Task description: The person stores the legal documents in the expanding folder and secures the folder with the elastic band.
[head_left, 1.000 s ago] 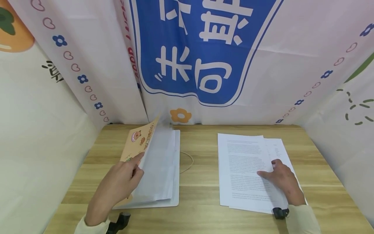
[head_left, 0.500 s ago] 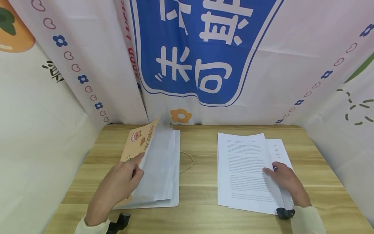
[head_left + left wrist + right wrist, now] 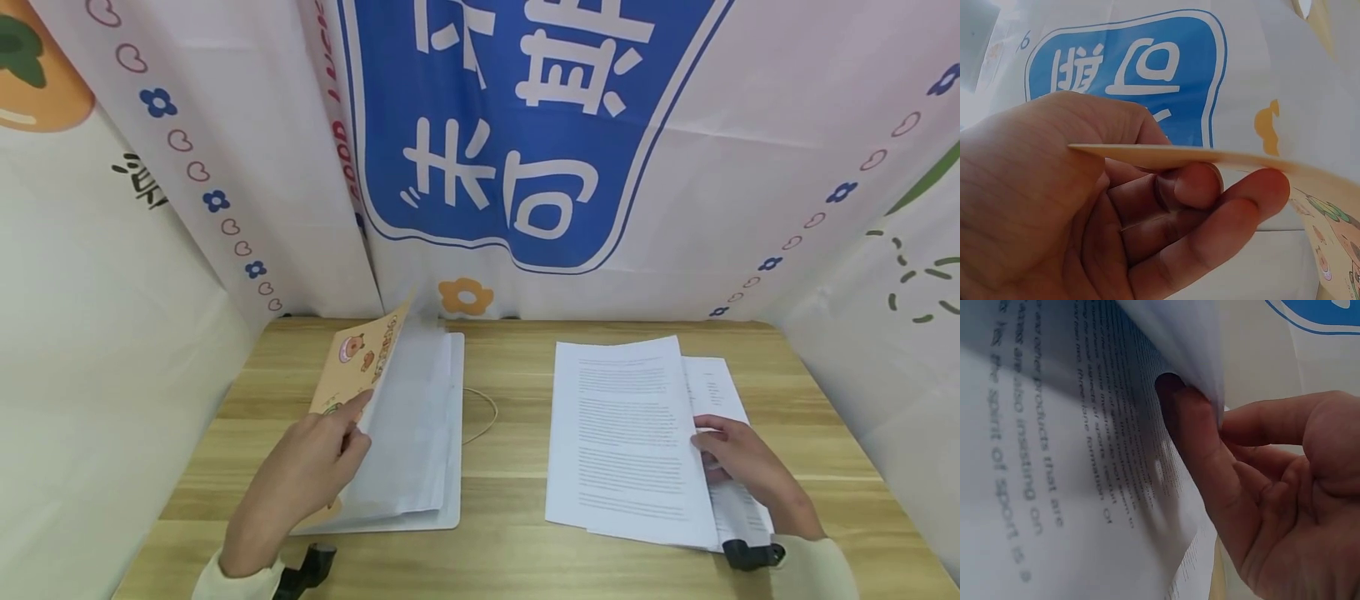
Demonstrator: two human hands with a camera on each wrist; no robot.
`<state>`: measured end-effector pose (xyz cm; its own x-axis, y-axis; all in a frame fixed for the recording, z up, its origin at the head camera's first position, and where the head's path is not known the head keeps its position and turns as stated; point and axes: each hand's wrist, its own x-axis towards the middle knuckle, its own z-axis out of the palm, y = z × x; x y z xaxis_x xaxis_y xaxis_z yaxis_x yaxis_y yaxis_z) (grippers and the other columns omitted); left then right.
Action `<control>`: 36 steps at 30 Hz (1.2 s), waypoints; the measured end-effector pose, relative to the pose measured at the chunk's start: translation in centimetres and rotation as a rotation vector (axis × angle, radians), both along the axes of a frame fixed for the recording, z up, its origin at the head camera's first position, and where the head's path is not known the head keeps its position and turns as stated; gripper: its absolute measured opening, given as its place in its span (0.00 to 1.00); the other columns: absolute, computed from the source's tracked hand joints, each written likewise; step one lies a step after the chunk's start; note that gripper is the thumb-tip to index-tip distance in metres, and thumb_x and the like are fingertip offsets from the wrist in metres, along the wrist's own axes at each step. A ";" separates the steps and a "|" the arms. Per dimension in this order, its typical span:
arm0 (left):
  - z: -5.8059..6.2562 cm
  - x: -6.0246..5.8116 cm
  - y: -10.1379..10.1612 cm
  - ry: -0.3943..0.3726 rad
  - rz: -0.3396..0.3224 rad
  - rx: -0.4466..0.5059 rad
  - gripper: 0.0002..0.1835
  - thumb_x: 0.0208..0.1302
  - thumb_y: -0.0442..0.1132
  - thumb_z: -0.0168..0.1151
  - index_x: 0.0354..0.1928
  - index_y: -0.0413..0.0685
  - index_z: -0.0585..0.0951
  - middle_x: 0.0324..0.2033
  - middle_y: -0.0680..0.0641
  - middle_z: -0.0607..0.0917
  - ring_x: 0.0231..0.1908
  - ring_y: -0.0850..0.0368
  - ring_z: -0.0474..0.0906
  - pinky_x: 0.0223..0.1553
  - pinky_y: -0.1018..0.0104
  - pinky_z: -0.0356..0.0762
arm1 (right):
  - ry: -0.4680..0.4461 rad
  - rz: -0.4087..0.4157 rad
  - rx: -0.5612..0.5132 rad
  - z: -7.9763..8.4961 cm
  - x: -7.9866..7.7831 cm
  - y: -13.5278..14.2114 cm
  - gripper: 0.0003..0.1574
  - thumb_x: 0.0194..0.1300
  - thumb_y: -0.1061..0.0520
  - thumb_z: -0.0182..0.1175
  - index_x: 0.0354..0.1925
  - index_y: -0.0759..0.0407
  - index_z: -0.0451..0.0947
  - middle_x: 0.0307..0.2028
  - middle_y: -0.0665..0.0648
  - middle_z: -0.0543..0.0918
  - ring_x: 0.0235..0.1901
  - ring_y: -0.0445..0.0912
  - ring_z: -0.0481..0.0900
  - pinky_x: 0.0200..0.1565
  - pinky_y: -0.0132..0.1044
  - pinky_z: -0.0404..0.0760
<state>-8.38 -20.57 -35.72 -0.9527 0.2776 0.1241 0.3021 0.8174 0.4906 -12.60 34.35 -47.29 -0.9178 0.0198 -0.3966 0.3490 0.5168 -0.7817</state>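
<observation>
The printed sheet (image 3: 626,433) lies right of the folder (image 3: 454,467), its right edge lifted into the right hand (image 3: 738,462). That grip is nearly closed, pinching the edge between thumb and fingers. The sheet is white, covered in dark type and slightly bowed, above other papers (image 3: 711,387). At the folder's left side, the left hand (image 3: 303,462) pinches its raised, cartoon-printed tan cover (image 3: 348,358). All rest on the wooden surface (image 3: 510,508).

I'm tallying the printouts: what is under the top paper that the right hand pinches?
Under the top paper, more printed paper sticks out beside the right hand. How many sheets lie there, and whatever the top paper fully covers, cannot be seen.
</observation>
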 end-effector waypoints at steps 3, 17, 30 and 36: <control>0.0 0.0 0.0 0.002 -0.002 0.000 0.27 0.68 0.29 0.54 0.69 0.30 0.72 0.13 0.61 0.64 0.11 0.69 0.56 0.14 0.71 0.57 | 0.006 -0.006 -0.024 0.0 0.1 0.3 0.35 0.79 0.57 0.51 0.73 0.77 0.56 0.51 0.70 0.81 0.42 0.52 0.85 0.40 0.45 0.86; 0.2 0.2 0.0 0.000 0.015 -0.008 0.28 0.67 0.29 0.53 0.69 0.30 0.73 0.13 0.60 0.64 0.11 0.68 0.57 0.14 0.70 0.58 | 0.029 -0.008 -0.142 -0.3 0.1 0.2 0.39 0.77 0.55 0.58 0.74 0.76 0.57 0.51 0.64 0.84 0.43 0.45 0.84 0.41 0.39 0.84; 0.2 0.2 -0.1 -0.001 0.015 0.009 0.28 0.67 0.29 0.53 0.69 0.30 0.72 0.12 0.60 0.65 0.10 0.68 0.57 0.13 0.70 0.57 | 0.066 0.068 -0.233 0.0 -0.7 -3.5 0.35 0.76 0.59 0.57 0.71 0.78 0.61 0.50 0.65 0.84 0.43 0.46 0.85 0.43 0.39 0.85; 0.1 0.2 -0.2 -0.008 0.012 0.006 0.28 0.67 0.29 0.54 0.69 0.30 0.72 0.13 0.60 0.65 0.10 0.68 0.58 0.13 0.70 0.58 | 0.073 0.089 -0.268 -0.3 -1.2 -5.3 0.32 0.76 0.61 0.56 0.70 0.77 0.63 0.50 0.66 0.84 0.42 0.49 0.86 0.41 0.40 0.85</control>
